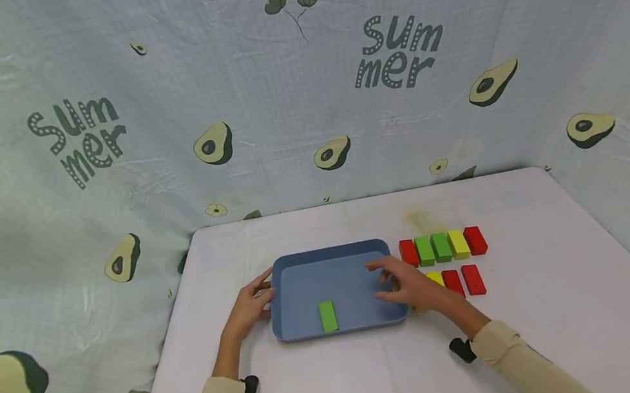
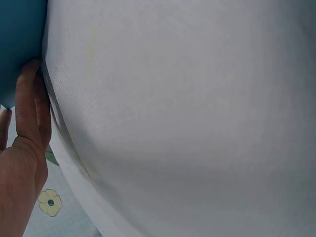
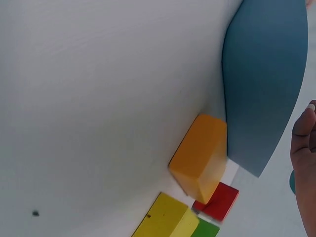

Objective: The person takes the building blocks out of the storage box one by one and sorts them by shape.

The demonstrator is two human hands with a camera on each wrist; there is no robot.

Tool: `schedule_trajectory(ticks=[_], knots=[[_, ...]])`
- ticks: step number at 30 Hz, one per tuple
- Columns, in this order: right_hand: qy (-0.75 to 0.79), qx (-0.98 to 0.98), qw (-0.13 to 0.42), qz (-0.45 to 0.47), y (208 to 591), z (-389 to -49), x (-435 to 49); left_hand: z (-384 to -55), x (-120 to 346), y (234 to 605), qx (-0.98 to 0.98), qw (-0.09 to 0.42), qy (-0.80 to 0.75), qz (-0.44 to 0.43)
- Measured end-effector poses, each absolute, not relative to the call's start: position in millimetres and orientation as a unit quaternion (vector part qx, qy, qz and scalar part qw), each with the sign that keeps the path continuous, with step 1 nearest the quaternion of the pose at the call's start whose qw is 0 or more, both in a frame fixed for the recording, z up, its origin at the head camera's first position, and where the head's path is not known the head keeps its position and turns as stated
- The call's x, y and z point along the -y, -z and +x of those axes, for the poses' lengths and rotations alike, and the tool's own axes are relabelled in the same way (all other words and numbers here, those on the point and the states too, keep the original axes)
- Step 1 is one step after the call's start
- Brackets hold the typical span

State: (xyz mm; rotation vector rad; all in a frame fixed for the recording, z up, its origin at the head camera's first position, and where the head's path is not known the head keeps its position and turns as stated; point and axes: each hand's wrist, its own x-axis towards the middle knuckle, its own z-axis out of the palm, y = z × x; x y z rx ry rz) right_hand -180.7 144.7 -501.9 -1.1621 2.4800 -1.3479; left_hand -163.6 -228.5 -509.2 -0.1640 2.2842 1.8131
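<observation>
A blue-grey tray (image 1: 302, 289) lies on the table, with one green block (image 1: 328, 316) inside near its front wall. My left hand (image 1: 251, 309) rests against the tray's left side, fingers fairly straight along the wall; the left wrist view shows these fingers (image 2: 27, 108) touching the blue side. Over the tray's right part hovers my right hand (image 1: 409, 283), thumb and fingers spread apart with nothing between them. Beneath and beside that hand, an orange block (image 3: 197, 153) stands close to the tray's right wall, partly hidden in the head view.
Right of the tray, a back row holds red, green, yellow blocks, ending with a red block (image 1: 475, 240). The front row includes a yellow block (image 1: 434, 277) and two red ones, one at its right end (image 1: 473, 279). A patterned cloth (image 1: 257, 99) hangs behind the table (image 1: 336, 382).
</observation>
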Motion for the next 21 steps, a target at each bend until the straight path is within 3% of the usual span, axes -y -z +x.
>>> schedule_trajectory(ticks=[7,21], knots=[[0.442,-0.813,0.085,-0.37,502,-180,-133,-164,229,509,-0.777,0.107,-0.619,-0.054],[0.408,-0.821,0.113,-0.384,513,-175,-118,-163,228,506,-0.773,0.109,-0.623,-0.052]])
